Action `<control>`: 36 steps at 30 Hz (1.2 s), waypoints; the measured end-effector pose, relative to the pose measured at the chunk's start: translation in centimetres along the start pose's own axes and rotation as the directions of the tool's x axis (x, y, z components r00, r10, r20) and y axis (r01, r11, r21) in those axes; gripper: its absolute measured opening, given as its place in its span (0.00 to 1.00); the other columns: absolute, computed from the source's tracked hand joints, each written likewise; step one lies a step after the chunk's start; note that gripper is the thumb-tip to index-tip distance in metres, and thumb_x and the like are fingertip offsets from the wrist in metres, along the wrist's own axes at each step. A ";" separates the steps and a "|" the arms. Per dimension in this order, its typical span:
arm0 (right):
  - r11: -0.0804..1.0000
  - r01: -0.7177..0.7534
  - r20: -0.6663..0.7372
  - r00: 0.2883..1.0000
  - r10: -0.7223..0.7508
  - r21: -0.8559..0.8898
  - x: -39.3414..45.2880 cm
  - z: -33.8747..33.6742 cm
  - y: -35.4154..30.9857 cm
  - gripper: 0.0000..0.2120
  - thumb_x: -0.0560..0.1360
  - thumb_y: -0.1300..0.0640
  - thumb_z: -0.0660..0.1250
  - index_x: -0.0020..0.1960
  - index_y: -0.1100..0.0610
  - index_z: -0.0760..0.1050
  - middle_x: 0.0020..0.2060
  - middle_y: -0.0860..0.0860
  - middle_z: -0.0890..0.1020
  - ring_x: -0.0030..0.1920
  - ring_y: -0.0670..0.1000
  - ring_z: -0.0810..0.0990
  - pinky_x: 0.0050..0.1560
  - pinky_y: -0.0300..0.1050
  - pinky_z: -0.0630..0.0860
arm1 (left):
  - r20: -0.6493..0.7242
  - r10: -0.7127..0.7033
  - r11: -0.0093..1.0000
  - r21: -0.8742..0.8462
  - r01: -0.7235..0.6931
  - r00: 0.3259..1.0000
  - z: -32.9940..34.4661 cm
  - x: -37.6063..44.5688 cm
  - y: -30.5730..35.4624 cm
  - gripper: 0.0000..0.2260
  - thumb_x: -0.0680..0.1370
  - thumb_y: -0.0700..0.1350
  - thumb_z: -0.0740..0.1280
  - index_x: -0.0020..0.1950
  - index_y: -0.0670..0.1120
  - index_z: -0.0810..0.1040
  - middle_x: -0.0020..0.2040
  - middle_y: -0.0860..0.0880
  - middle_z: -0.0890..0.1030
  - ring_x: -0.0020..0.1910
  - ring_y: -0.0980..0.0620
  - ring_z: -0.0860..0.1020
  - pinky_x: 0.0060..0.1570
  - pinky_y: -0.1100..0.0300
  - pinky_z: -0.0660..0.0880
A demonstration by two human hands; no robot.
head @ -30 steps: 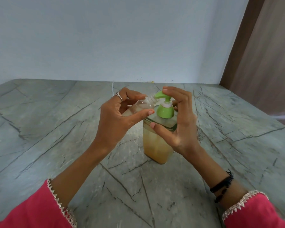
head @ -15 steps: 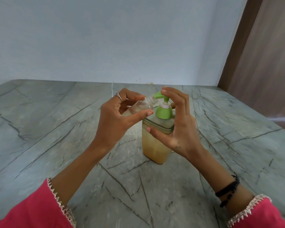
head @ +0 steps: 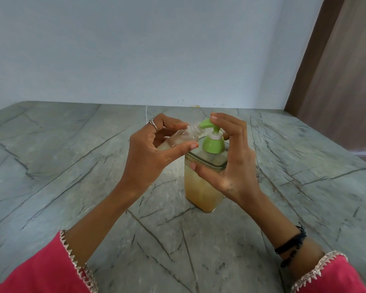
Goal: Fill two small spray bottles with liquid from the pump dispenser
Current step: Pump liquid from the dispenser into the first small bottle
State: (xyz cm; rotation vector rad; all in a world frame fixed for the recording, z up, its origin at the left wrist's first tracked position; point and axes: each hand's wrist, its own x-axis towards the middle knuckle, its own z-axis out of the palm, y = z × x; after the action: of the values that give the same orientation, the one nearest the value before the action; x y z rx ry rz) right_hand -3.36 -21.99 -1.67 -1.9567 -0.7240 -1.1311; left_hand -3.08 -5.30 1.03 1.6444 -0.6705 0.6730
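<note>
A square clear pump dispenser with yellowish liquid and a green pump head stands on the grey stone floor. My left hand holds a small clear spray bottle tilted, its open threaded neck right at the green nozzle tip. My right hand wraps the dispenser: fingers rest on top of the pump head, thumb against the container's front edge. Only one small bottle is visible; its lower part is hidden in my left palm.
Grey veined stone surface stretches all around. A pale blue wall rises behind, and a brown wooden door or panel stands at the far right. A thin white line lies near the wall.
The pump head has risen, with my right fingers still resting on it. The small bottle stays held at the nozzle. The view shifted slightly.
</note>
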 end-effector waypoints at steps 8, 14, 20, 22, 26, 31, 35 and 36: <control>1.000 -0.009 0.011 1.000 0.008 0.014 0.0 0.0 0.2 0.35 0.65 0.45 0.73 0.67 0.49 0.61 0.65 0.41 0.64 0.61 0.36 0.70 0.43 0.37 0.76 | 0.012 0.016 1.000 0.011 -0.016 1.000 -0.1 0.0 0.1 0.14 0.63 0.52 0.75 0.46 0.56 0.77 0.45 0.60 0.82 0.47 0.57 0.81 0.46 0.64 0.78; 0.998 -0.012 -0.023 1.000 0.013 0.054 0.2 0.2 0.1 0.32 0.64 0.46 0.72 0.64 0.51 0.64 0.60 0.43 0.67 0.58 0.33 0.69 0.44 0.31 0.71 | 0.010 0.026 1.000 0.006 -0.026 1.000 0.0 0.0 0.2 0.14 0.63 0.51 0.75 0.46 0.56 0.77 0.44 0.62 0.82 0.46 0.59 0.81 0.45 0.68 0.76; 0.998 -0.009 -0.050 0.999 0.012 0.063 0.3 0.3 0.2 0.30 0.63 0.45 0.72 0.60 0.52 0.66 0.56 0.43 0.68 0.54 0.32 0.70 0.41 0.33 0.71 | 0.014 0.019 1.000 -0.001 -0.019 1.000 0.0 0.0 0.0 0.14 0.63 0.50 0.76 0.45 0.56 0.77 0.44 0.61 0.82 0.47 0.57 0.81 0.46 0.65 0.76; 0.999 -0.008 -0.047 0.999 0.010 0.046 0.3 0.2 0.1 0.30 0.64 0.45 0.72 0.61 0.53 0.65 0.57 0.46 0.68 0.55 0.31 0.70 0.41 0.33 0.72 | 0.015 0.022 1.000 -0.001 -0.022 1.000 0.0 0.0 0.0 0.14 0.63 0.50 0.76 0.46 0.56 0.77 0.44 0.61 0.82 0.47 0.57 0.81 0.46 0.65 0.77; 1.000 -0.004 -0.017 1.000 0.005 0.023 0.0 0.1 0.1 0.32 0.66 0.46 0.72 0.65 0.51 0.62 0.62 0.43 0.66 0.59 0.35 0.70 0.44 0.32 0.73 | 0.019 0.033 0.999 0.010 -0.033 0.999 0.0 0.0 0.1 0.14 0.64 0.51 0.75 0.46 0.57 0.77 0.45 0.62 0.82 0.47 0.56 0.81 0.46 0.65 0.77; 1.000 -0.005 -0.014 1.000 0.005 0.024 0.0 0.1 0.1 0.34 0.66 0.45 0.72 0.66 0.50 0.62 0.63 0.41 0.64 0.60 0.36 0.70 0.42 0.36 0.75 | 0.011 0.046 0.999 0.008 -0.046 0.999 -0.1 0.0 0.2 0.14 0.64 0.51 0.75 0.46 0.56 0.77 0.45 0.62 0.82 0.47 0.58 0.81 0.47 0.65 0.77; 0.998 0.001 -0.044 0.999 0.001 0.058 0.1 0.3 0.3 0.32 0.64 0.47 0.73 0.64 0.53 0.65 0.62 0.44 0.67 0.59 0.34 0.70 0.48 0.28 0.71 | 0.004 0.040 0.999 -0.001 -0.040 0.999 0.0 0.0 0.1 0.14 0.63 0.51 0.75 0.46 0.56 0.77 0.45 0.61 0.82 0.47 0.57 0.81 0.47 0.64 0.78; 0.998 0.003 -0.055 0.998 0.001 0.066 0.1 0.4 0.4 0.32 0.64 0.48 0.74 0.64 0.53 0.66 0.61 0.44 0.68 0.59 0.34 0.70 0.49 0.27 0.70 | 0.003 0.042 0.999 -0.001 -0.042 0.999 0.0 0.0 0.1 0.14 0.63 0.51 0.75 0.46 0.56 0.77 0.45 0.61 0.82 0.47 0.57 0.81 0.46 0.65 0.77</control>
State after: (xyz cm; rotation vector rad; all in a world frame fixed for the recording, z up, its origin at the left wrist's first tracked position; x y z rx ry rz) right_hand -2.85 -21.91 -1.85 -1.8632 -0.7239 -1.1430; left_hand -3.19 -5.29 1.12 1.6346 -0.7086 0.7007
